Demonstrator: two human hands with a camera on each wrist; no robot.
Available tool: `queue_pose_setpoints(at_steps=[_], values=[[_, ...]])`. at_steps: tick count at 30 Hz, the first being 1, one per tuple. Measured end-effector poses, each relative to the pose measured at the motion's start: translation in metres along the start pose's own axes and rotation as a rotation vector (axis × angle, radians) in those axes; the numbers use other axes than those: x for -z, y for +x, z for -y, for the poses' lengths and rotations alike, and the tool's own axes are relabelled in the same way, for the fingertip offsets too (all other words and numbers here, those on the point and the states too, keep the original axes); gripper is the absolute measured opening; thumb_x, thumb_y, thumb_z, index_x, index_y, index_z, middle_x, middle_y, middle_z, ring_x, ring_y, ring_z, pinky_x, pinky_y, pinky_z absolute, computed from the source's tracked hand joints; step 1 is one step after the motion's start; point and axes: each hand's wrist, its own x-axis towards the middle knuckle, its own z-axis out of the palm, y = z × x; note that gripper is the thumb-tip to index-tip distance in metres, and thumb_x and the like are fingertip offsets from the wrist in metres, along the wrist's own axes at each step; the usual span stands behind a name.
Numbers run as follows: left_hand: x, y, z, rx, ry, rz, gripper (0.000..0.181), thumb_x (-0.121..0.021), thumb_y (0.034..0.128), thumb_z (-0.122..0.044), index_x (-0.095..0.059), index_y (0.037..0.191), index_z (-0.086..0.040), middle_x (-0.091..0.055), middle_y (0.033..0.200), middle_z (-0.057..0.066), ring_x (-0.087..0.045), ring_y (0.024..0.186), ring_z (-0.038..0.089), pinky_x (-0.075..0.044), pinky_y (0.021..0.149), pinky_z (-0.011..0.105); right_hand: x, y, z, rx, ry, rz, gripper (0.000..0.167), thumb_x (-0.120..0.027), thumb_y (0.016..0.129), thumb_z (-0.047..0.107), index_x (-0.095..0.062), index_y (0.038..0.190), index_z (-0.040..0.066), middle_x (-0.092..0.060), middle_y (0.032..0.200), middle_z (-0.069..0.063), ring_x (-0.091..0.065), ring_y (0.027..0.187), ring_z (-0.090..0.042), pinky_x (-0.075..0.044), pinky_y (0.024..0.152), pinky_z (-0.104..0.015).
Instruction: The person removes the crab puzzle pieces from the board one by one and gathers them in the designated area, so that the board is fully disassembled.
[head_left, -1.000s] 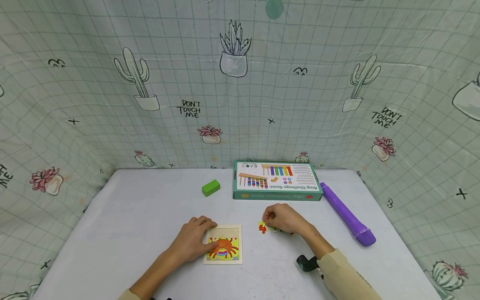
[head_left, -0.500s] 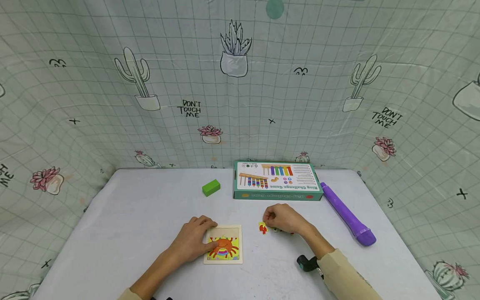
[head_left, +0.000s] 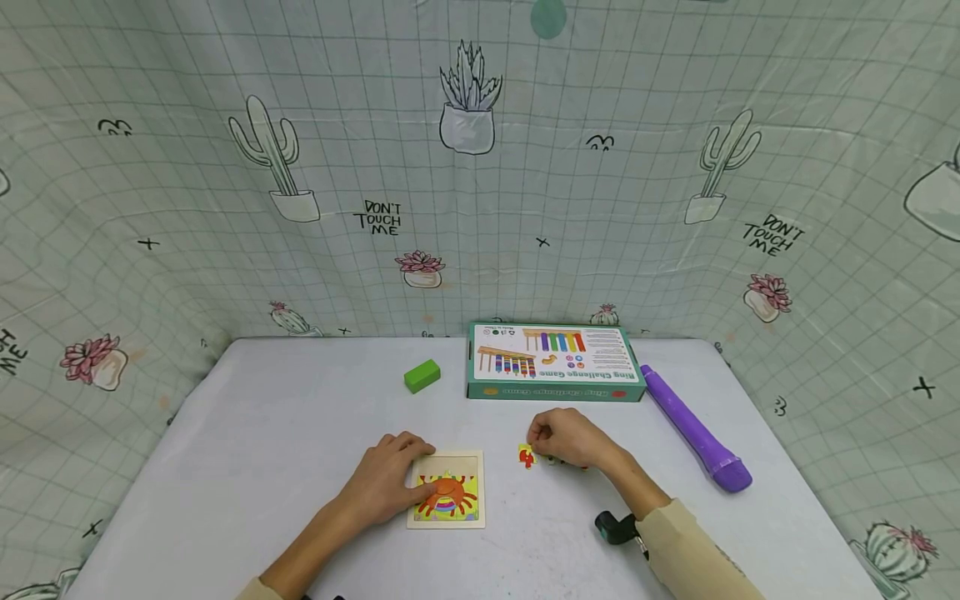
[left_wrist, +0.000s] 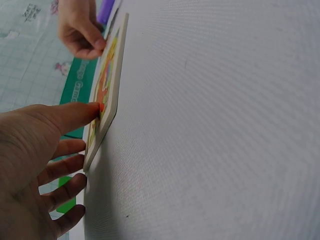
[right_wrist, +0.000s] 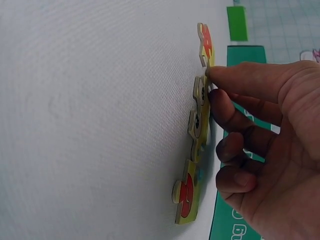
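– Where to look first?
– At the left hand. Rests over the left side of a wooden puzzle board, with the thumb on the orange crab picture.
– Clenched or loose?
– Loose, by the left wrist view: fingers spread and relaxed along the board's edge, thumb on top.
– And the right hand?
– Reaches down to a row of puzzle pieces, to the right of the board and apart from it. Fingers bent inward, thumb and forefinger close together at the row's left part.
– Pinching a piece?
– Cannot tell. Touches the row with the thumb tip, in the right wrist view.
– Colours on the pieces?
– Red and yellow, with painted eyes midway along. Lie flat on the white table.
– And farther back?
– A green block, then a game box with upside-down lettering. Just beside the box, a purple stick, lying aslant. Near the right sleeve, a black gadget. Behind everything, a checked cloth with cactus drawings.
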Motion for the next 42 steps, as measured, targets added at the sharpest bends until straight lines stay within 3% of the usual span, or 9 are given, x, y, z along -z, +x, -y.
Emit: queue_pose_setpoints(at_steps=[6, 23, 29, 35, 42], values=[[-0.001, 0.0, 0.0, -0.005, -0.003, -0.005, 0.049, -0.084, 0.0791, -0.04, -0.07, 0.117, -0.012, -0.064, 0.116, 0.002, -0.056, 0.106, 0.025, -0.047, 0.084, 0.048, 0.0, 0.0, 0.0, 0.005, -0.002, 0.006, 0.008, -0.07, 0.09, 0.009, -0.069, 0.086, 0.015, -0.061, 0.073, 0.005, -0.053, 0.062, -0.012, -0.041, 0.05, -0.028], [-0.001, -0.002, 0.001, -0.036, 0.017, -0.014, 0.049, -0.084, 0.0792, -0.041, -0.071, 0.118, -0.015, -0.063, 0.115, 0.0, -0.056, 0.104, 0.024, -0.046, 0.082, 0.047, -0.002, -0.001, -0.003, 0.022, -0.017, 0.012, 0.008, -0.071, 0.09, 0.009, -0.069, 0.086, 0.015, -0.061, 0.075, 0.006, -0.053, 0.068, -0.013, -0.044, 0.059, -0.028], [-0.002, -0.002, 0.003, -0.054, -0.001, -0.007, 0.043, -0.082, 0.0812, -0.041, -0.071, 0.118, -0.021, -0.061, 0.116, -0.001, -0.054, 0.107, 0.024, -0.045, 0.083, 0.049, -0.002, 0.0, -0.003, 0.058, -0.072, -0.045, 0.007, -0.073, 0.09, 0.013, -0.07, 0.086, 0.018, -0.06, 0.078, 0.008, -0.052, 0.071, -0.011, -0.044, 0.062, -0.027], [-0.001, -0.001, 0.004, -0.074, -0.044, 0.041, 0.03, -0.08, 0.0844, -0.037, -0.073, 0.113, -0.031, -0.06, 0.119, -0.002, -0.051, 0.111, 0.025, -0.041, 0.087, 0.053, -0.006, -0.003, 0.008, 0.103, -0.049, -0.073, 0.004, -0.073, 0.091, 0.017, -0.07, 0.088, 0.017, -0.061, 0.083, 0.01, -0.053, 0.075, -0.011, -0.046, 0.067, -0.027], [0.0, 0.001, 0.004, -0.092, -0.072, 0.075, 0.02, -0.077, 0.0879, -0.034, -0.078, 0.108, -0.039, -0.059, 0.125, 0.001, -0.047, 0.111, 0.025, -0.038, 0.088, 0.053, -0.022, -0.006, 0.031, 0.176, -0.04, -0.023, 0.008, -0.073, 0.091, 0.016, -0.074, 0.099, 0.015, -0.06, 0.082, 0.012, -0.054, 0.075, -0.008, -0.047, 0.068, -0.026]])
